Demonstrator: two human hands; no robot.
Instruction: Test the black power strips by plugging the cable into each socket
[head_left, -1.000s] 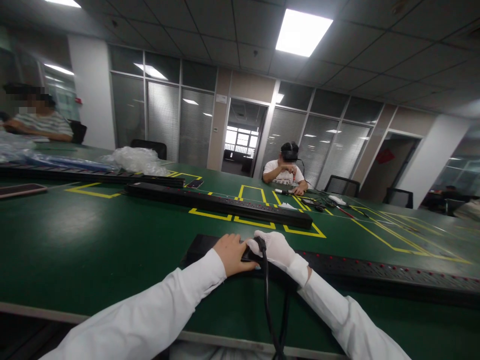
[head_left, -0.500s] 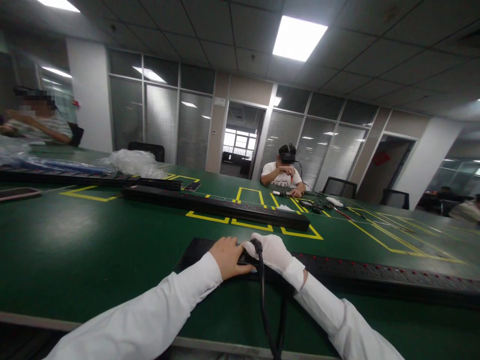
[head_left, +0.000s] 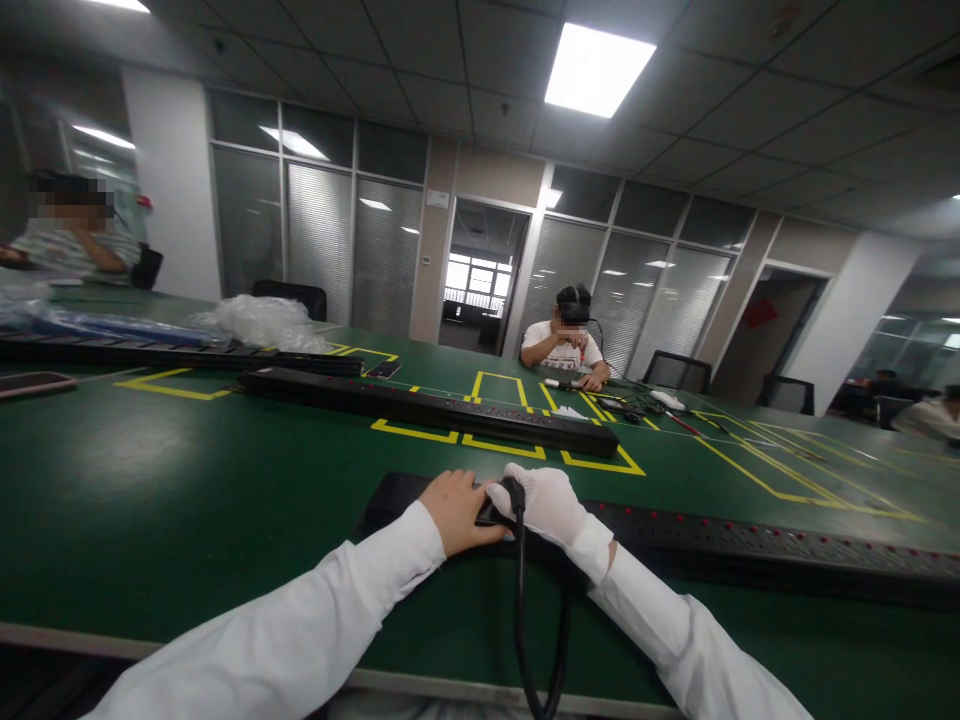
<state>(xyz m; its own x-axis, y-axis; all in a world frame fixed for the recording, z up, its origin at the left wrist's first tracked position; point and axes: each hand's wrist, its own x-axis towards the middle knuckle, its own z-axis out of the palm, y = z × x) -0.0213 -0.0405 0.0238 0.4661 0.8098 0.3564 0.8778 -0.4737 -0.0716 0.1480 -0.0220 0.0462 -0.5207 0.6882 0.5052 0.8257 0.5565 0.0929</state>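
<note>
A long black power strip (head_left: pixel 712 545) with red dots along its top lies across the near part of the green table. My bare left hand (head_left: pixel 457 512) is wrapped over the strip near its left end, thumb toward the right hand. Beside it, my right hand (head_left: pixel 546 502) in a white glove is closed on the black plug end of a cable (head_left: pixel 519 600), right at the strip's top. The cable hangs down past the table's front edge in a loop. Whether the plug sits in the strip is hidden by my fingers.
Farther back lies a second black strip (head_left: pixel 427 408) over yellow tape marks. Plastic wrap (head_left: pixel 262 322), more strips (head_left: pixel 172 355) and a phone (head_left: pixel 36 385) are at the left. A person (head_left: pixel 562 340) sits across the table near cables (head_left: pixel 634 405); another person (head_left: pixel 75 240) sits at far left.
Both hands keep their hold at the strip. The hanging cable has shifted slightly, its loop now wider near the bottom. The person at far left has moved an arm.
</note>
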